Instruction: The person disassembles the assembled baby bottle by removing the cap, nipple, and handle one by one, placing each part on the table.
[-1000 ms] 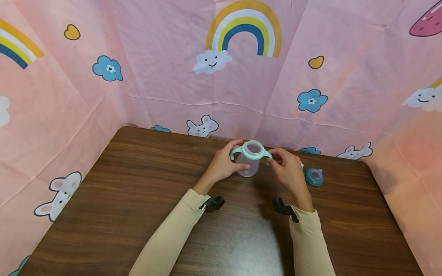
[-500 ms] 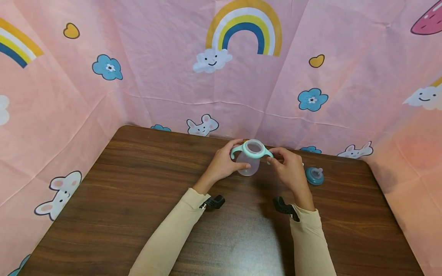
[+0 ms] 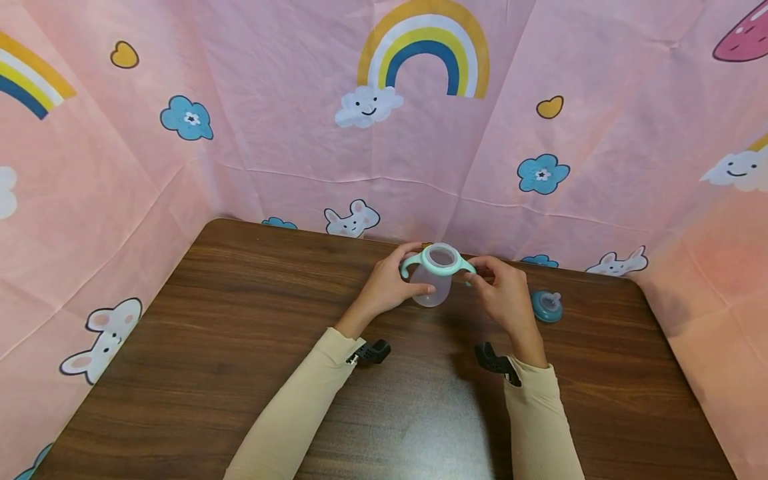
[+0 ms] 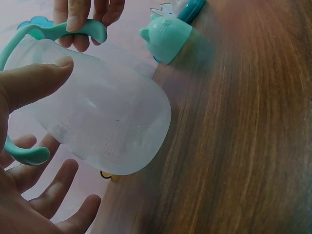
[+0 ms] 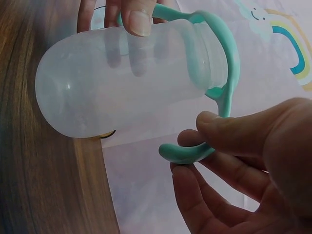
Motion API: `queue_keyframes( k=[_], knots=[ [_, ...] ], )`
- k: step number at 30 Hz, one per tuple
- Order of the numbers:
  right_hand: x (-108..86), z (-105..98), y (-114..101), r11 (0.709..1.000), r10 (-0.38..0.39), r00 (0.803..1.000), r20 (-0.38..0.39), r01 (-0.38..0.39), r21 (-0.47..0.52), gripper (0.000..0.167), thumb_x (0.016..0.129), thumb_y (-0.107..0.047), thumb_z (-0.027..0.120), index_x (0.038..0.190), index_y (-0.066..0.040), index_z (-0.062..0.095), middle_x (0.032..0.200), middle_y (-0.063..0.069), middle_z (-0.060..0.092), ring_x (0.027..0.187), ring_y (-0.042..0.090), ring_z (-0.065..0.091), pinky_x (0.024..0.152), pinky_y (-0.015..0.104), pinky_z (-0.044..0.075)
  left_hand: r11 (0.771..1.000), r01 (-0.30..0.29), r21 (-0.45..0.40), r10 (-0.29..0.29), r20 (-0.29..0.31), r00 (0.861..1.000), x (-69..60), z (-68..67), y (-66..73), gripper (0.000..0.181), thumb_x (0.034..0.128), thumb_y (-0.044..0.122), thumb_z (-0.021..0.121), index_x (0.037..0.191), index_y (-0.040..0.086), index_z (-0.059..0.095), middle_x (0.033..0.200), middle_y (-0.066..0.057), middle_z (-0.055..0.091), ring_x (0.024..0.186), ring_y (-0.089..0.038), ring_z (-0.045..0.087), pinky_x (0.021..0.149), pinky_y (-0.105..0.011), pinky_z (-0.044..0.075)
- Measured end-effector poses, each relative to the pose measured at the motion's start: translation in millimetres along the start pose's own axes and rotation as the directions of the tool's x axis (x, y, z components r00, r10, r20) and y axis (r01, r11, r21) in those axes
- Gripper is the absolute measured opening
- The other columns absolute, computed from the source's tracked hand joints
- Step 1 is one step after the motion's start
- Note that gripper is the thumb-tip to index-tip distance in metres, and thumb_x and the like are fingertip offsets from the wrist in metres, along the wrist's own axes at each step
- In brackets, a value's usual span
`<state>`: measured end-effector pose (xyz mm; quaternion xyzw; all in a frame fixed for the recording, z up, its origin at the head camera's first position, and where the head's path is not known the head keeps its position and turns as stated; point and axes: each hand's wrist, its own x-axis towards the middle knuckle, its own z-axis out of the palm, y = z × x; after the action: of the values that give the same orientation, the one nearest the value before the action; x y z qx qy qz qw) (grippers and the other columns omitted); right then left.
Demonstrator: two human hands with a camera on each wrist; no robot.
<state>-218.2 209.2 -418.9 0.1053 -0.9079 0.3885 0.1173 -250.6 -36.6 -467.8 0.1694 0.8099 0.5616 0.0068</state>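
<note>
A translucent baby bottle [image 3: 433, 288] stands upright near the table's back edge, its mouth uncovered. Round its neck sits a mint-green handle ring [image 3: 441, 269] with two curved handles. My left hand [image 3: 387, 283] grips the bottle's body from the left, thumb across the front; in the left wrist view its lower fingers spread beyond the bottle [image 4: 102, 107]. With thumb and fingers, my right hand [image 3: 501, 290] pinches the right-hand handle [image 5: 185, 152].
A teal bottle collar with a clear nipple [image 3: 547, 306] lies right of my right hand. In the left wrist view, a mint-green animal-shaped cap [image 4: 168, 39] stands beside it on the wooden table [image 3: 240, 320]. A pink printed cloth [image 3: 288, 120] hangs behind the table.
My right hand has shifted very slightly to the right, still pinching the handle. The bottle and my left hand stay in nearly the same place.
</note>
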Motion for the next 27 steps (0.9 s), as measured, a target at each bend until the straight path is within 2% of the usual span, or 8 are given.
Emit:
queue_keyframes(
  k=[13, 27],
  knots=[
    [-0.8, 0.5, 1.3, 1.0, -0.019, 0.999, -0.04, 0.019, -0.011, 0.018, 0.098, -0.004, 0.084, 0.116, 0.0, 0.08, 0.102, 0.018, 0.081, 0.102, 0.04, 0.078, 0.094, 0.061, 0.061, 1.0, 0.009, -0.004, -0.009, 0.006, 1.0, 0.2, 0.8, -0.1, 0.091, 0.0849, 0.02, 0.099, 0.162, 0.011, 0.052, 0.149, -0.011, 0.068, 0.134, -0.029, 0.063, 0.112, -0.052, 0.049],
    [0.2, 1.9, 2.0, 1.0, -0.019, 0.999, -0.049, 0.018, -0.026, 0.016, 0.098, -0.006, 0.085, 0.114, -0.003, 0.082, 0.101, 0.016, 0.082, 0.103, 0.039, 0.078, 0.091, 0.061, 0.061, 1.0, 0.017, 0.016, -0.017, -0.002, 1.0, -0.4, 0.7, -0.2, 0.09, 0.0851, 0.022, 0.099, 0.162, 0.011, 0.053, 0.152, -0.009, 0.065, 0.132, -0.029, 0.063, 0.109, -0.052, 0.051]
  ],
)
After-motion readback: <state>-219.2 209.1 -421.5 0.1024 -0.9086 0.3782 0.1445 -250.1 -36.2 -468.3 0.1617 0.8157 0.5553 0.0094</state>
